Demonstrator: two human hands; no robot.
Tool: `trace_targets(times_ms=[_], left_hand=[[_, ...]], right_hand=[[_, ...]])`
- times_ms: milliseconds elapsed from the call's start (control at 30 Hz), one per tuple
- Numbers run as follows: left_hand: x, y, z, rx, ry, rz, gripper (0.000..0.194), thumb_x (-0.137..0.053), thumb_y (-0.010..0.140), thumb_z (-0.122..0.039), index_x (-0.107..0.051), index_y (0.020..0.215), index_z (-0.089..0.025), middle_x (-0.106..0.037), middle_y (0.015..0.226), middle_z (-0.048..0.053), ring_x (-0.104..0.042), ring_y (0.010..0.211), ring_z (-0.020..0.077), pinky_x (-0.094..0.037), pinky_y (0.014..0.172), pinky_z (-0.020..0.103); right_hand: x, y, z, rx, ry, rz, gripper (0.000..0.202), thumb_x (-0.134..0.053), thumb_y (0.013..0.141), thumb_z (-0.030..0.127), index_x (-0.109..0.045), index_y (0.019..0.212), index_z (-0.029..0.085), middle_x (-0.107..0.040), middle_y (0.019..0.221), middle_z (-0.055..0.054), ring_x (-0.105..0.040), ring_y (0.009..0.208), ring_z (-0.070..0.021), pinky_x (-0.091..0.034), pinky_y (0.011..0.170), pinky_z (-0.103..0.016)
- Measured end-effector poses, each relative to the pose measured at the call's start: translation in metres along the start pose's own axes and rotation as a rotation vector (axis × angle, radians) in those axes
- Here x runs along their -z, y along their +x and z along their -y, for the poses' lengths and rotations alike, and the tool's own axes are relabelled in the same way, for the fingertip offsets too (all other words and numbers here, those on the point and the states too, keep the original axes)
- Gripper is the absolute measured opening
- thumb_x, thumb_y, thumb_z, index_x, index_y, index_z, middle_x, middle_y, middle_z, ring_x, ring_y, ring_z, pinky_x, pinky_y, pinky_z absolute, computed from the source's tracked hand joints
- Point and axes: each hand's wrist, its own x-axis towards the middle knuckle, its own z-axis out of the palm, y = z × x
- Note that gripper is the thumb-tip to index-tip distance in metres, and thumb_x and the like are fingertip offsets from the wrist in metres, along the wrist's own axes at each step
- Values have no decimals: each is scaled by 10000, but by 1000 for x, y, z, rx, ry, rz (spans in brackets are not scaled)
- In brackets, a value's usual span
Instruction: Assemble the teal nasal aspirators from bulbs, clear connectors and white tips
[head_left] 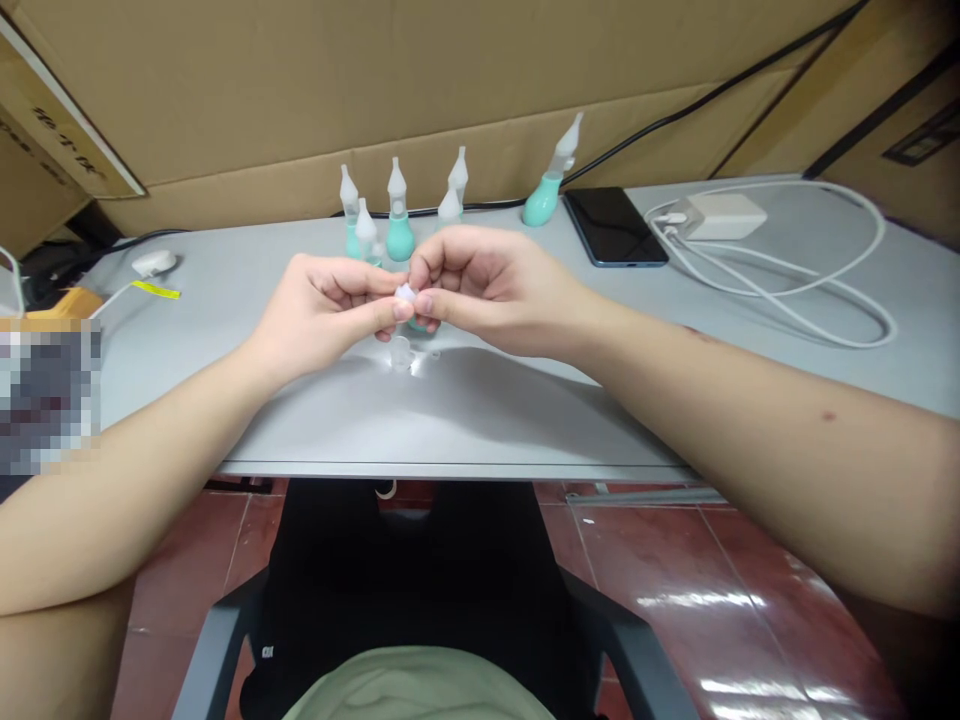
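Observation:
My left hand (319, 305) and my right hand (510, 285) meet over the middle of the table, both pinching a small white soft tip (406, 293) between thumbs and fingers. Most of that piece is covered by my fingertips. A bit of teal (417, 325) shows just under my right fingers; what it belongs to is hidden. Below the hands a small clear plastic cup (400, 353) is on the table, with a tiny clear piece (436, 354) beside it. Behind my hands stand several nasal aspirators (401, 235) with teal bulbs and white pointed tips, some partly hidden.
One nasal aspirator (543, 200) leans at the back, near a dark phone (615, 228). Farther right lie a white charger (726, 216) and its looped cable. A white round device (154, 263) with a yellow-tagged cord is at left. Cardboard (450, 80) walls the table's back.

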Motion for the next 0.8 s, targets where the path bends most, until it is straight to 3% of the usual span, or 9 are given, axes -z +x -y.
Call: trace_targets(times_ms=[267, 400, 533, 667, 800], left_hand=[[0, 1, -2, 15, 32, 25, 313, -1252, 892, -499, -1050, 956, -268, -897, 865, 35, -826, 716, 168, -758, 681, 273], [2, 1, -2, 41, 60, 9, 349, -1249, 879, -515, -1031, 937, -249, -869, 824, 36, -799, 695, 175, -760, 678, 309], [4, 1, -1, 52, 95, -16, 412, -1236, 891, -571, -1018, 954, -227, -832, 773, 50, -834, 740, 218, -782, 722, 346], [4, 1, 0, 44, 79, -25, 407, -1239, 881, -582, -1028, 954, -242, -871, 827, 51, -821, 719, 200, -769, 707, 325], [1, 0, -1, 57, 74, -27, 369, -1253, 851, -546, -1030, 924, -260, -887, 849, 38, -799, 690, 182, -768, 687, 322]], right_hand=[[0, -3, -5, -35, -5, 35, 386, -966, 1203, 424, -631, 1178, 233, -824, 1057, -41, -754, 901, -161, -657, 813, -300], [-2, -2, -2, -13, -31, -25, 358, -1010, 1168, 431, -721, 1143, 221, -819, 1029, -43, -735, 876, -167, -640, 802, -319], [-7, 0, 0, 27, -50, -108, 455, -1062, 1130, 610, -825, 1118, 221, -868, 1058, -74, -798, 959, -217, -700, 884, -372], [-10, 1, 2, -14, -36, -136, 632, -1126, 1020, 782, -836, 1100, 226, -868, 1052, -77, -816, 1005, -235, -751, 992, -392], [-3, 2, 6, -92, 23, -80, 656, -1212, 918, 745, -823, 1041, 231, -832, 986, -57, -741, 905, -208, -694, 828, -354]])
